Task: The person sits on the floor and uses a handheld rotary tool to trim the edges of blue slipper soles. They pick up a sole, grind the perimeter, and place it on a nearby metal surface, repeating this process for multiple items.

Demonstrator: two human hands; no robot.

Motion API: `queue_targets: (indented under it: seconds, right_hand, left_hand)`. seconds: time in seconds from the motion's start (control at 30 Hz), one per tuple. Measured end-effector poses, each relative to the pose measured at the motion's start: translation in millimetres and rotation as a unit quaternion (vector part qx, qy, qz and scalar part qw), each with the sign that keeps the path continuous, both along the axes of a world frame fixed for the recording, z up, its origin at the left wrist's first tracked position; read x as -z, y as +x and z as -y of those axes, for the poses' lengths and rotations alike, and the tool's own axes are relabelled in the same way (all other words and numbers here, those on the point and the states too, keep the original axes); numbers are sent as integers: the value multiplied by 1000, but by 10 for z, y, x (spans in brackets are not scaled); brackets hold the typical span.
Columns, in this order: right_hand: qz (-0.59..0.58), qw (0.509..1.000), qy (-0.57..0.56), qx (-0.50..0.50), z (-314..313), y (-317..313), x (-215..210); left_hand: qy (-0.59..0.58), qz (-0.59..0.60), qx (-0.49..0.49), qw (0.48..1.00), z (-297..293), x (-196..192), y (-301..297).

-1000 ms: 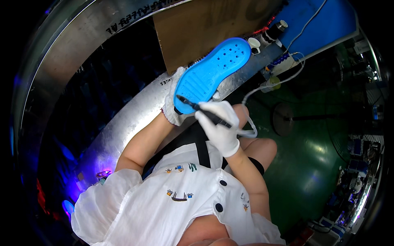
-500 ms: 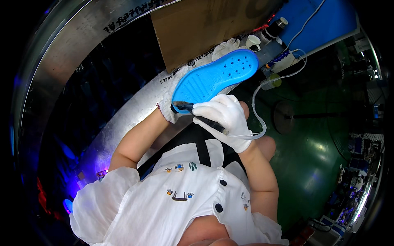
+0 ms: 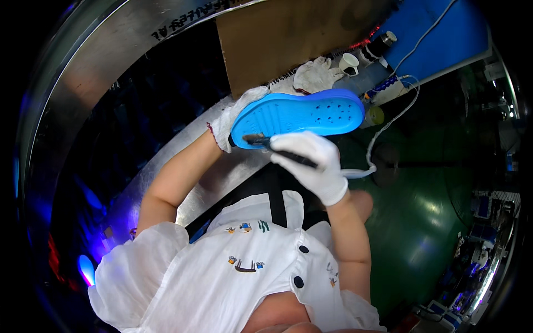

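Note:
A bright blue shoe sole (image 3: 302,114), with a ribbed heel and several small holes toward its far end, is held up over the metal ledge. My left hand (image 3: 225,125), in a white knit glove with a dark red hem, grips it by its left end; most of those fingers are hidden behind the sole. In my white-gloved right hand (image 3: 311,161) is a black-handled brush (image 3: 257,140) with brown bristles, which lie at the lower edge of the heel. A clear tube (image 3: 358,173) runs from behind that hand.
Along the metal ledge (image 3: 161,161) lie a crumpled white glove (image 3: 316,76), a white cup (image 3: 348,64) and a dark-capped bottle (image 3: 382,44). Brown cardboard (image 3: 266,44) stands behind them. A blue panel (image 3: 444,39) is at upper right, with green floor (image 3: 422,222) below.
The sole has turned clockwise, its holed end dropping and shifting right. My right hand has moved a little right with the brush, whose bristles stay over the heel.

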State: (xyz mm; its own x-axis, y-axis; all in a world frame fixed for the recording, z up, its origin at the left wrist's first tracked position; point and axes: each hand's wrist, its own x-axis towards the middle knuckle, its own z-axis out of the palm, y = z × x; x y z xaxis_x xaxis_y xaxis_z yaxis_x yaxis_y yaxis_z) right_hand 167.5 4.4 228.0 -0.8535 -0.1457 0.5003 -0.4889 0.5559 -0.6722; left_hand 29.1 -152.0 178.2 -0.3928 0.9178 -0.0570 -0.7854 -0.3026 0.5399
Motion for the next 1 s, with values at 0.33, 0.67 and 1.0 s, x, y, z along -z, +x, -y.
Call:
queue_targets:
  seconds: [0.33,0.67,1.0]
  right_hand:
    - [-16,996,82,-41,60,104,-135]
    - [92,986,-112,-85,61,113,-53]
    - [-24,999,-25,27,-11,196,-111]
  left_hand:
    - [-154,-160,14,975,186,-183,-161]
    - [-244,-95,23,965,149,-105,-121]
    - [-282,-104,19,954,220,-322,-54]
